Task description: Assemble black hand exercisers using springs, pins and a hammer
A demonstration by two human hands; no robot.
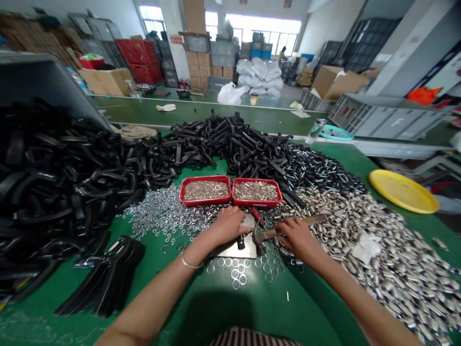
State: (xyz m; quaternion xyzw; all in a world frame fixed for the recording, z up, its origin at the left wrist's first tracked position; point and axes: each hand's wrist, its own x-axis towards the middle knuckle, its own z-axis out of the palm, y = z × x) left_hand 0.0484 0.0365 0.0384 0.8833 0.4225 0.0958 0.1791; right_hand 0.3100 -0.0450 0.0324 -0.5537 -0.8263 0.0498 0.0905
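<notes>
My left hand (pixel 227 225) is closed over a small dark part that stands on a flat metal plate (pixel 236 250) on the green table. My right hand (pixel 297 239) rests beside a wooden-handled hammer (pixel 279 231), fingers curled around its handle; the hammer head lies next to the plate. A red-handled tool (pixel 257 215) lies between my hands. Just beyond them stand two red trays, the left tray (pixel 205 190) with washers and the right tray (pixel 256 191) with small metal pieces.
Black curved plastic parts (pixel 65 182) pile up at left and across the back. Loose washers (pixel 158 216) spread left of the trays. Silver metal sleeves (pixel 389 259) cover the right. A yellow dish (pixel 402 191) and grey crates (pixel 385 117) stand at right.
</notes>
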